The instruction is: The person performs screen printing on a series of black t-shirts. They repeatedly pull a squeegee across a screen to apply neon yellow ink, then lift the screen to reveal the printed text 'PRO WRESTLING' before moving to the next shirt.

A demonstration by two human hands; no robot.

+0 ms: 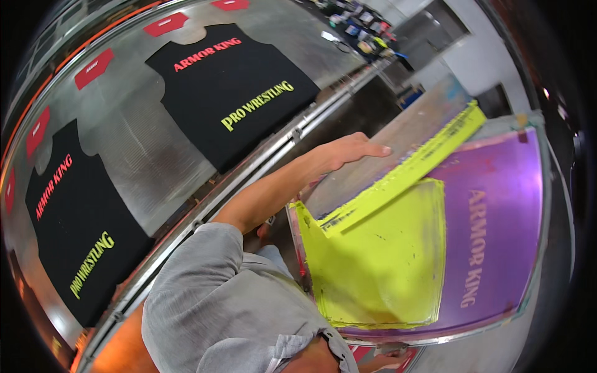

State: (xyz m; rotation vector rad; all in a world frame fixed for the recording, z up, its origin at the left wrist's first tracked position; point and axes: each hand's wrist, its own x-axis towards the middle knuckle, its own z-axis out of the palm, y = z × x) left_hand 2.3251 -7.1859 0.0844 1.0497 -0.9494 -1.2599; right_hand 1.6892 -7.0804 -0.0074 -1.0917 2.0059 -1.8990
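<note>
My left hand (pixel 354 151) is closed on a wide squeegee (pixel 385 163), its grey wooden handle stained and its lower edge coated with fluorescent yellow ink. The squeegee slants across the far part of a printing screen (pixel 482 242), whose purple mesh carries lettering at the right. A thick patch of yellow ink (pixel 379 267) covers the mesh's left part, just below the squeegee. My right hand (pixel 388 360) is at the screen's near edge, its fingers partly seen and closed around the frame there.
On the left, a long metal table (pixel 130 137) bears two black garment panels, one nearer (pixel 81 224) and one farther (pixel 230 93), with red and yellow lettering. Several small red pieces (pixel 93 69) line its far side. A metal rail (pixel 261 152) edges the table. Small clutter (pixel 360 28) lies at its far end.
</note>
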